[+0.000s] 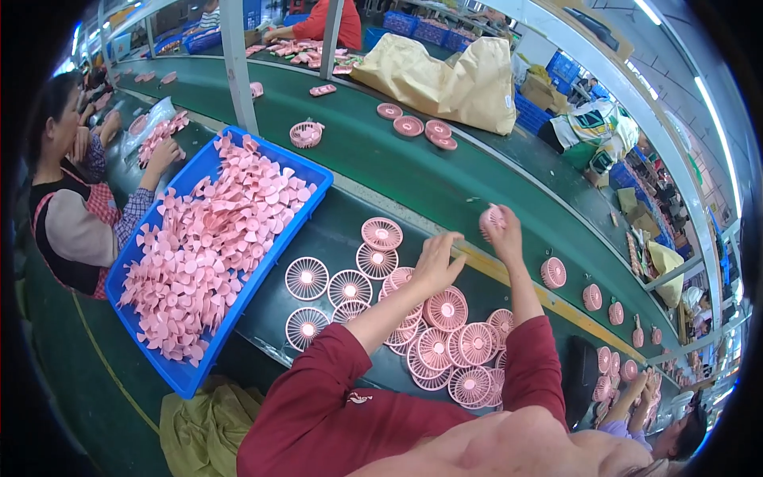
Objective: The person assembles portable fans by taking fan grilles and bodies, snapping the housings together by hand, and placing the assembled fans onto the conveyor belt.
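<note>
Over the green conveyor belt [381,171], my right hand [509,238] is closed around a round pink fan housing [489,219], with thin wires showing above it. To its left, my left hand [439,262] hovers at the belt's near edge, empty, its fingers apart. Below that hand, pink fan grilles [447,308] lie overlapped in a heap on the dark worktable. Several more grilles [307,278] are spread out singly to the left of the heap. My forearms and sleeves cover part of the grilles.
A blue tray [274,262] piled with pink fan blades [214,238] stands left. Further fan housings [592,296] sit along the belt at right, and pink round parts [408,126] farther back. A metal post [238,71] rises behind the tray. Co-workers sit at both sides.
</note>
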A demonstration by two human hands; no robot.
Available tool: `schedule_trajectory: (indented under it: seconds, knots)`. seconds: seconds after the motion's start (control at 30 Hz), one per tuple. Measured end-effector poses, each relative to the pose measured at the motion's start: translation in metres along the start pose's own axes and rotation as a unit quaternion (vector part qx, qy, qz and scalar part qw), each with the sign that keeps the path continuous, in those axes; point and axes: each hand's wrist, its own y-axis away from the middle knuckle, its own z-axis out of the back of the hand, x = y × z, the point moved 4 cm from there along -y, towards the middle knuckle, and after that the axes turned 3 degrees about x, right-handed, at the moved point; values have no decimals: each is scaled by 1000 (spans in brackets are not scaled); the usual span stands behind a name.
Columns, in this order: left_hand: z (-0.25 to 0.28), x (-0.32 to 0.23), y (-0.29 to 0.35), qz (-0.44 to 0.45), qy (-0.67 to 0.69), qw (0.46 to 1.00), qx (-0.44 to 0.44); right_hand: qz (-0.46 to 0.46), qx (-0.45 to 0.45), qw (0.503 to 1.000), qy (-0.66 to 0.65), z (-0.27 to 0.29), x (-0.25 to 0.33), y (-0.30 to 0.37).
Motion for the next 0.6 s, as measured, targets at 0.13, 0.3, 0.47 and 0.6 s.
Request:
schedule_trajectory:
  seconds: [0.13,0.3,0.47,0.6]
  knots:
    - [-3,8,15,43,-20,995,87,-17,-47,979,198,10,-20,28]
    - [-5,8,15,46,-40,993,104,106,12,979,174,-6,2,67]
    - [-3,8,10,45,-34,990,129,71,3,992,102,-30,-16,76]
    - [-5,7,9,66,-26,984,161,30,7,994,105,-28,-18,78]
